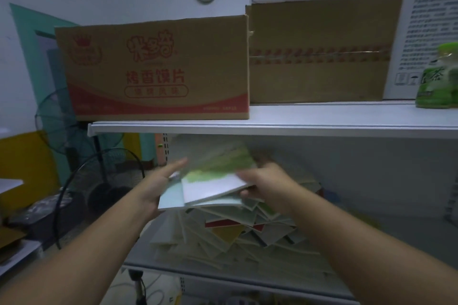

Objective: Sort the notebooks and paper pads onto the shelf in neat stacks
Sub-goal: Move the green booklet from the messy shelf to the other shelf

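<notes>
Centre of the frame, right now: a bundle of notebooks [224,202] lifted clear above the heap. Clamped on its right side by the right grip [270,186], thumb on the top cover, fingers curled underneath. Steadied on its left by the left grip [158,181], fingers straight along the bundle's left edge, lying flat and not closed, with the pale blue notebook [171,199] at the bottom resting against it.

Topmost, a white-and-green notebook [210,187]: white end nearest the camera, green end pointing up and away toward the back of the shelf. Long axis probably running from lower left to upper right, though badly blurred at the far end. Fanned out, not squared.

Below, at lower centre, a loose pile [235,238] of pads on the lower shelf [347,238], corners pointing every way, red and yellow covers among them.

Across the upper half, the upper shelf [322,120] carrying a printed carton [153,69] at upper left, a taped brown carton [319,52] just beside it, and a green bottle [436,77] at the right edge.
</notes>
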Demonstrator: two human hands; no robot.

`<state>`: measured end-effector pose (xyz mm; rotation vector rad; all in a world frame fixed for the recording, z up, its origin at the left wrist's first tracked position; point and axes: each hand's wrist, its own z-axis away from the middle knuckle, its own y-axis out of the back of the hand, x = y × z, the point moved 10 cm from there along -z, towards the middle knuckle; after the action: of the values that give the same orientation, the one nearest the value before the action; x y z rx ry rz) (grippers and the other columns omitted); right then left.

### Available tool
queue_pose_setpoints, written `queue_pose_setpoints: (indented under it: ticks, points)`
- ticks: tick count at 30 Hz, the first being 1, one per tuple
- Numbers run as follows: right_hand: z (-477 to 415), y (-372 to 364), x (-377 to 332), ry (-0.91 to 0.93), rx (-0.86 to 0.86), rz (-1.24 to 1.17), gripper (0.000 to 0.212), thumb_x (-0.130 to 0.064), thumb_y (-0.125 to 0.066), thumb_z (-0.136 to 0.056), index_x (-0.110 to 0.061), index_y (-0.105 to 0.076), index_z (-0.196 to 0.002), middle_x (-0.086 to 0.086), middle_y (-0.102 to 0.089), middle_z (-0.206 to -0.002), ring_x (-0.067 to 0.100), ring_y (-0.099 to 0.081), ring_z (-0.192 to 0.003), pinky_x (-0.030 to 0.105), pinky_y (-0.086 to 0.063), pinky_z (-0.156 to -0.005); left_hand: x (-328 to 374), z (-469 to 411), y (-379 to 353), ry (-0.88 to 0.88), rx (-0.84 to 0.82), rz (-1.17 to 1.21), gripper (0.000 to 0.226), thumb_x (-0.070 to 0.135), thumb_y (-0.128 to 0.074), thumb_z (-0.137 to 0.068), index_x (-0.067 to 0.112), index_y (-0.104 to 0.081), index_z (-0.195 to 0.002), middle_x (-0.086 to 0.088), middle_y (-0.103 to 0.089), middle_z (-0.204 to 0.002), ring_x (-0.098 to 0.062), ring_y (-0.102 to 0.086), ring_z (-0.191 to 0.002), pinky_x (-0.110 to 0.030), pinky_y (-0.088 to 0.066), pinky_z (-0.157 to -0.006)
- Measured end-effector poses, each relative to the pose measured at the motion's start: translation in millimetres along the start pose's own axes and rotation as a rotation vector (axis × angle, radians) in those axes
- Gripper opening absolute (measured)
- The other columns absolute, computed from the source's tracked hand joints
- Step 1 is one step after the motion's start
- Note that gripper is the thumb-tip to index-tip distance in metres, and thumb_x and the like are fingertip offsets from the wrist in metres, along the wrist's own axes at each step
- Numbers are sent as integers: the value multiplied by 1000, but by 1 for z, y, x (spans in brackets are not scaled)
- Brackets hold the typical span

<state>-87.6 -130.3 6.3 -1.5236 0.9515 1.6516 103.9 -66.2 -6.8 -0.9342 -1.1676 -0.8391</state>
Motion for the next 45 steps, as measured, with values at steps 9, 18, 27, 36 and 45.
queue_pose_setpoints:
  ticks: [9, 18, 27, 36, 45]
  points:
    - [-16, 70, 3, 291, 158, 1201, 58, -28, -57, -88, -31, -38, -142, -1, -31, -151, 21, -32, -137, 31, -30, -112, -16, -17, 20, 42, -38, 174, 19, 15, -44, -94, 2, -57, -95, -16, -68, -59, -29, -65, -45, -31, -52, -37]
    - [-13, 73, -7, 375, 408, 1520, 38, -10, -48, -90, -10, -45, -128, 9, -47, -130, 29, -54, -107, 29, -41, -75, -24, -31, -1, 94, -221, 253, 29, 14, -46, -79, 5, -57, -105, -20, -70, -72, -34, -68, -54, -36, -55, -43]
    - [19, 155, 2, 556, 724, 899, 54, -39, -56, -62, -1, -72, -98, 19, -61, -98, 20, -57, -90, 1, -36, -76, -19, -35, -35, 93, -353, 182, 27, 11, -59, -73, 8, -59, -100, -19, -69, -71, -35, -67, -54, -37, -55, -45]
    - [138, 298, 60, 492, 1033, -143, 21, 12, -59, -84, -2, -71, -94, -7, -70, -73, 8, -67, -73, 13, -54, -66, -45, 11, -156, 156, -526, -84, 31, 10, -48, -84, -7, -64, -65, -20, -61, -52, -27, -58, -34, -22, -46, -32]
    - [264, 351, 82, 364, 713, -29, 38, -8, -66, -81, -16, -57, -117, -12, -61, -99, -9, -63, -77, 4, -48, -58, -154, 86, -374, 160, -747, -260, 44, 36, -61, -84, 7, -62, -117, -5, -56, -126, -30, -54, -116, -44, -32, -110]
